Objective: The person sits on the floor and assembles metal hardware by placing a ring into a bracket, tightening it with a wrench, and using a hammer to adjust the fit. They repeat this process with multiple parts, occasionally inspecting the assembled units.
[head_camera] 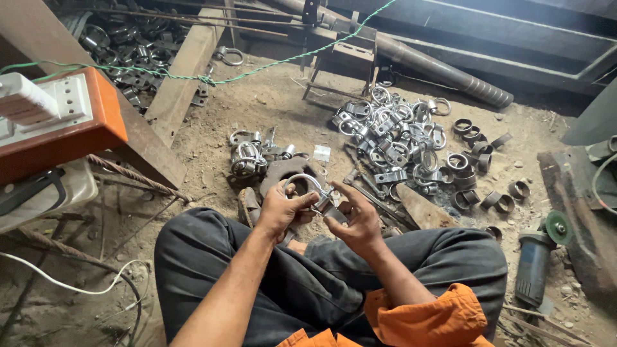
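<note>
I sit cross-legged on a dirt floor in dark trousers and orange sleeves. My left hand [280, 211] grips a shiny metal shackle clamp [310, 191] by its curved bow. My right hand [357, 218] holds the clamp's lower bracket end, fingers pinched on it. Both hands meet just above my knees. A small cluster of finished clamps [252, 154] lies on the ground ahead of my left hand. A larger pile of clamps [392, 132] lies ahead to the right.
Several dark metal rings [479, 170] are scattered right of the pile. An angle grinder [536, 257] lies by my right knee. An orange box with a white power strip [61, 119] sits at left. A green rope [212, 78], a small metal stool [344, 61] and a long pipe [443, 71] lie beyond.
</note>
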